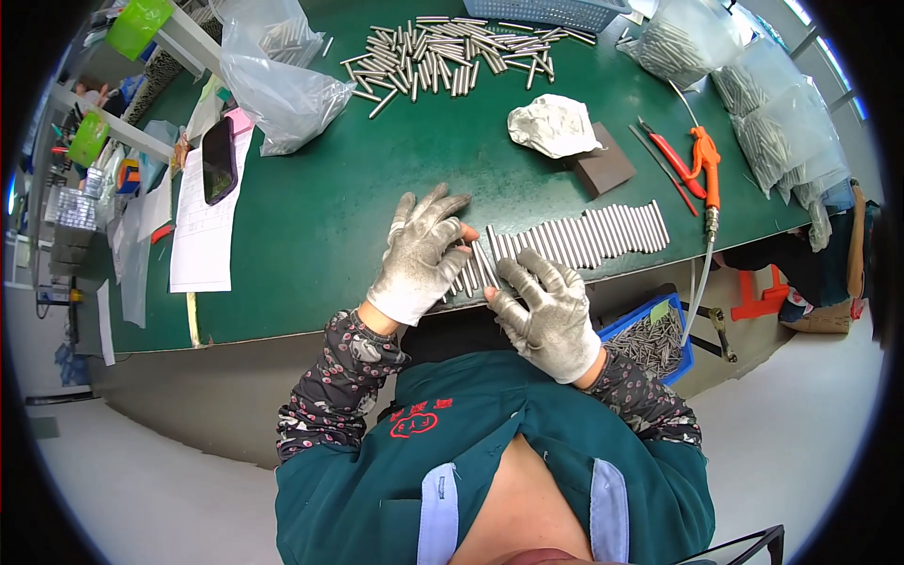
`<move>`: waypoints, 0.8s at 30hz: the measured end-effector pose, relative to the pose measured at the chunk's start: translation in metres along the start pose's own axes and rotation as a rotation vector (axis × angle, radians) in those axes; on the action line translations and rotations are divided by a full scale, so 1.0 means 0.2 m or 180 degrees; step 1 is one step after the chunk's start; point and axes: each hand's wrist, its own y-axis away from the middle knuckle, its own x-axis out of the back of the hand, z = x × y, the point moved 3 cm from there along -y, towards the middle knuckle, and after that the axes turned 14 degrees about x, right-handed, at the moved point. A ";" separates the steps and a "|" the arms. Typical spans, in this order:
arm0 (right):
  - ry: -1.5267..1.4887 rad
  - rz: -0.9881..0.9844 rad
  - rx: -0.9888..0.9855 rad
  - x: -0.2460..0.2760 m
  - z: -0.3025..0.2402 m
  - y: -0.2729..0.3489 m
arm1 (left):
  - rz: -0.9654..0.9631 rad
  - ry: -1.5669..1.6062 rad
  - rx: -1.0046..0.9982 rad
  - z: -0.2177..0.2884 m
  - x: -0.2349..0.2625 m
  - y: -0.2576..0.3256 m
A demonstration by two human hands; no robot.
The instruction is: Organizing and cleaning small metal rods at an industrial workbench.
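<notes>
My left hand (419,259), in a worn white-grey glove with bare thumb and index tips, bends over a few loose, tilted metal pins (478,267) near the table's front edge. Its thumb and index close together at the pins' upper ends, while the other fingers stretch away. On the right, my right hand (549,315) wears a similar glove, fingers spread; its bare thumb tip touches the pins' lower ends, and its index lies by the left end of a neat row of metal pins (589,237). Part of the loose pins is hidden beneath my left hand.
A heap of pins (443,58) lies at the back. A crumpled white cloth (554,126), dark block (603,165), and orange air gun (706,169) are right. Phone (218,160) and papers lie left. A blue bin of pins (650,344) stands below the table edge.
</notes>
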 end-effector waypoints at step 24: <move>0.1261 0.0134 -0.1322 0.32 0.52 -0.09 | -0.0013 0.1999 0.1468 -0.21 0.05 -0.17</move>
